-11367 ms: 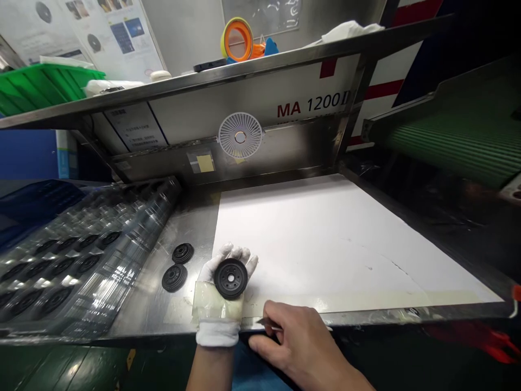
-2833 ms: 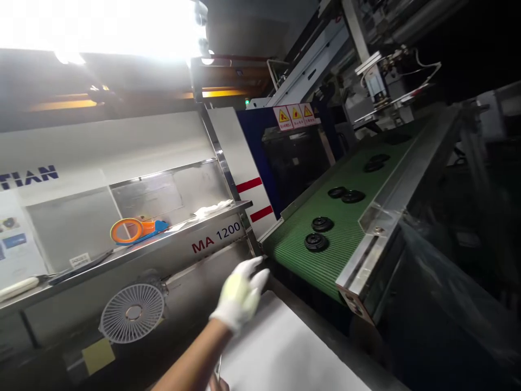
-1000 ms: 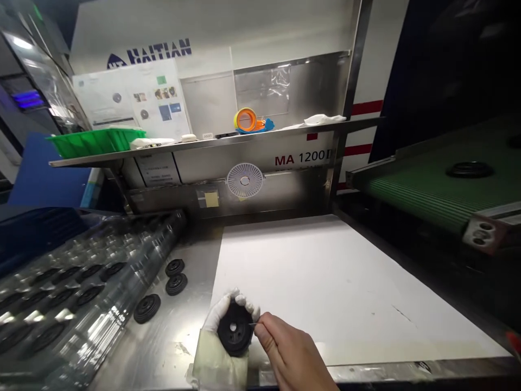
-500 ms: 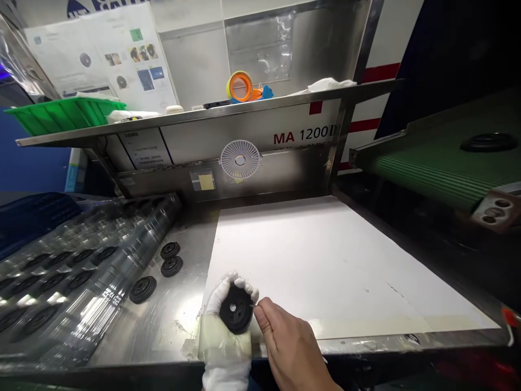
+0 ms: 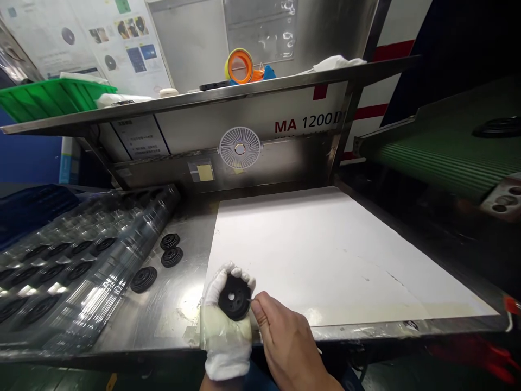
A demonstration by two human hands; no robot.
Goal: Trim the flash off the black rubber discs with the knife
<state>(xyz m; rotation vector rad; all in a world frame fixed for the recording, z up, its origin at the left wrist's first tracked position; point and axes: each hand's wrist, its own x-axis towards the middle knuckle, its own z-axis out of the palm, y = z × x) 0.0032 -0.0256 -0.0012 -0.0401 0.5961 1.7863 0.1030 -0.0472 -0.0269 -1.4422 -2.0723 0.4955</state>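
Observation:
In a white glove, my left hand (image 5: 215, 304) is wrapped round a black round wheel-like part (image 5: 235, 304), its holed face turned up toward me. The bare fingers of my right hand (image 5: 285, 336) are pinched together at the right edge of that part. A thin tip shows between thumb and forefinger, too small to name. To the left, several like black round parts (image 5: 144, 279) lie loose on the metal bench (image 5: 163, 315).
A clear plastic tray (image 5: 106, 293) with black round parts stands at left. White sheet (image 5: 325, 260) covers much of the bench. Behind are a small fan (image 5: 240, 148) and a shelf (image 5: 252, 87) bearing a green bin (image 5: 57, 98) and tape (image 5: 239, 66). A green conveyor (image 5: 448, 157) is at right.
The view has tilted down slightly, so the background sits higher. Both hands keep the same hold, with the right fingers still at the part's right edge.

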